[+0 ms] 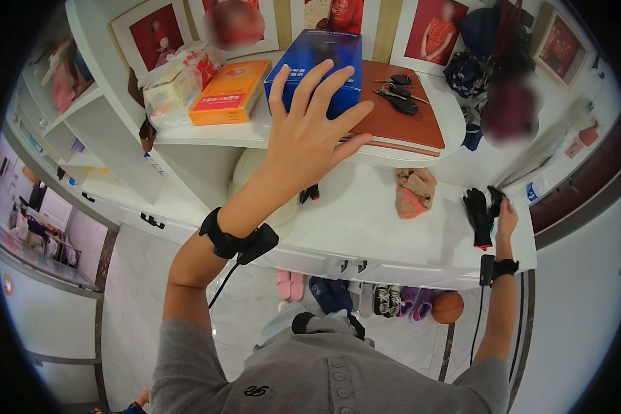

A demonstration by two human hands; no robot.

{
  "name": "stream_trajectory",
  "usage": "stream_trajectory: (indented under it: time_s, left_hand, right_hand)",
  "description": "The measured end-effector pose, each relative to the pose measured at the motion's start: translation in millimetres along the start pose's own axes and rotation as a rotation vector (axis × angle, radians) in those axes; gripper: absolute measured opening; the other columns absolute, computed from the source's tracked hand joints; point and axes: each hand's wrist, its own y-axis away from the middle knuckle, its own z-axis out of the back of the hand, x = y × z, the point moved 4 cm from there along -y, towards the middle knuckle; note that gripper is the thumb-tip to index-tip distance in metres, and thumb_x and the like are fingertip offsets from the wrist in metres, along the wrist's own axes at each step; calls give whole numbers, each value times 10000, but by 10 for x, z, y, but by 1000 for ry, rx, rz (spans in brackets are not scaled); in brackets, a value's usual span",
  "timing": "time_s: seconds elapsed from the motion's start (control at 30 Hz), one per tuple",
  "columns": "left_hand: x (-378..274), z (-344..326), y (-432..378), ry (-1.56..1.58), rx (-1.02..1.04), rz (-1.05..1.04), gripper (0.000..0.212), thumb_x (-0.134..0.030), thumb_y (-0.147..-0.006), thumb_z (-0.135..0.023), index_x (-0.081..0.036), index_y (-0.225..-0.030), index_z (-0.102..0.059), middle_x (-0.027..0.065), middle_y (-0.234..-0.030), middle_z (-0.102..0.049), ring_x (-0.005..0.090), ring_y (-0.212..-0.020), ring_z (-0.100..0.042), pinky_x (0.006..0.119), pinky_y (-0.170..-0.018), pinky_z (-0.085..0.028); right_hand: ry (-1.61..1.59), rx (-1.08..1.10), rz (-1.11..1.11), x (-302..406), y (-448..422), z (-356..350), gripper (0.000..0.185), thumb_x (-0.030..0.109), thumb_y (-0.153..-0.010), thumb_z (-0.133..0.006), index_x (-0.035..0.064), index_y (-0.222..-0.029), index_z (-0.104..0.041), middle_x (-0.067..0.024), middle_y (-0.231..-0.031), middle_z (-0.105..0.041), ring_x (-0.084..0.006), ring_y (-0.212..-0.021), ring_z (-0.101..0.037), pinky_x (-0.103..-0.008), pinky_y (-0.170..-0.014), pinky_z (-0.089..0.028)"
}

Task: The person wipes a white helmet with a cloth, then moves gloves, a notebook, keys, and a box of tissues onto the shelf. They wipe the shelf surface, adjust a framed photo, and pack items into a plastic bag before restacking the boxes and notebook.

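My left hand (305, 116) is raised with its fingers spread in front of a blue box (336, 49) on the upper shelf. Whether the fingertips touch the box cannot be told. At the right end of the lower white countertop, my right hand (506, 221) pinches a black glove (495, 201), partly hidden by the fingers. Just left of it lies another black glove (477, 215) with a red-edged cuff. Each wrist wears a black strap with a small cabled device.
An orange box (233, 93) and a plastic bag (173, 93) stand left of the blue box. Keys (401, 95) rest on a brown folder (429, 127). Below, a crumpled beige-pink cloth (415, 191) lies on the countertop. Shoes (388, 299) and a basketball (447, 307) are on the floor.
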Motion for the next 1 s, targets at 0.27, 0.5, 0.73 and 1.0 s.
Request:
stream_trajectory:
  time_s: [0.27, 0.5, 0.73, 1.0]
  left_hand:
    - [76, 76, 76, 181, -85, -9, 270, -282, -717, -720, -190, -965, -662, 50, -1275, -490, 249, -1233, -402, 514, -1057, -158]
    - [431, 604, 446, 240, -150, -10, 215, -85, -683, -653, -137, -892, -664, 47, -1157, -580, 242, -1142, -504, 466, -1037, -272]
    - [920, 1035, 887, 175, -141, 49, 184, -54, -675, -647, -120, -847, -650, 54, -1107, -589, 235, -1072, -535, 452, -1009, -314]
    - [1114, 918, 980, 395, -111, 64, 229, -70, -693, -668, -86, -919, -640, 79, -1041, -605, 253, -987, -563, 359, -858, -448]
  right_hand:
    - [-366, -52, 784, 3918, 1042, 577, 204, 81, -947, -494, -14, -1086, -610, -43, -1066, -618, -73, -938, -527, -199, -847, -387]
    - [-230, 36, 1498, 5935, 2154, -214, 185, 61, -879, -570, 108, -1022, -678, -39, -949, -636, -125, -877, -565, -231, -756, -437]
    - [-238, 469, 1376, 6356, 2442, -1414, 268, 225, -842, -581, 77, -1056, -647, -139, -833, -659, -260, -703, -622, -317, -675, -491]
    - [-272, 311, 868, 5617, 1628, -594, 305, 217, -942, -481, 65, -1187, -580, -31, -1132, -607, -116, -1049, -543, -234, -908, -394]
